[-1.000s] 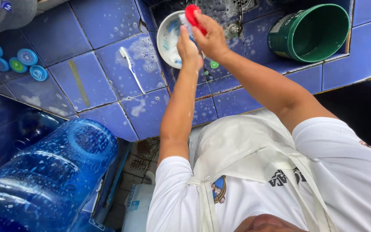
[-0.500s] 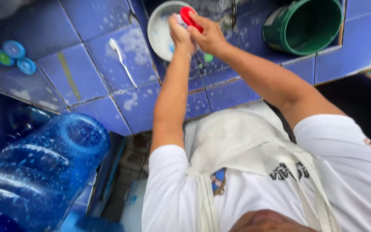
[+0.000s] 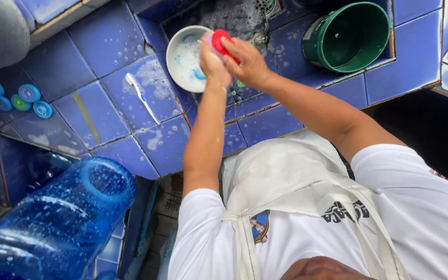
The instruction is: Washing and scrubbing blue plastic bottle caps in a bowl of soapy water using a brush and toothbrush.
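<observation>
Shifted since half a second ago: both hands and red cap slightly down and toward 3 o'clock in view; white bowl now fully visible; green bucket edged toward 3 o'clock. Likely head motion as much as hand motion.

Left hand (image 3: 214,61): grip closed on round red cap (image 3: 220,40), fingers wrapped at its 7 o'clock edge. Right hand (image 3: 249,61): grip also closed on same cap from 4 o'clock side, thumb and fingers curled over rim. Both hands touching each other; neither clearly nearer, cap pinched between them. Cap disc-shaped, no long axis to note; face tilted toward camera.

Cap position: held above sink, just at 3 o'clock rim of white bowl (image 3: 181,62), which holds soapy water and lies in blue-tiled sink basin (image 3: 224,15). Cap lies at 12 o'clock from both wrists, forearms converging on it.

Surroundings: white toothbrush (image 3: 142,97) flat on wet blue-tiled table (image 3: 105,41), at 9 o'clock of bowl, handle running 11 to 5 o'clock. Green bucket at 2 o'clock of hands, on its side, mouth toward camera. Cluster of small blue and green caps (image 3: 19,97) well apart at 9 o'clock. Large blue water jug (image 3: 53,223) at 7 o'clock, below table edge. White apron (image 3: 286,181) over white shirt.
</observation>
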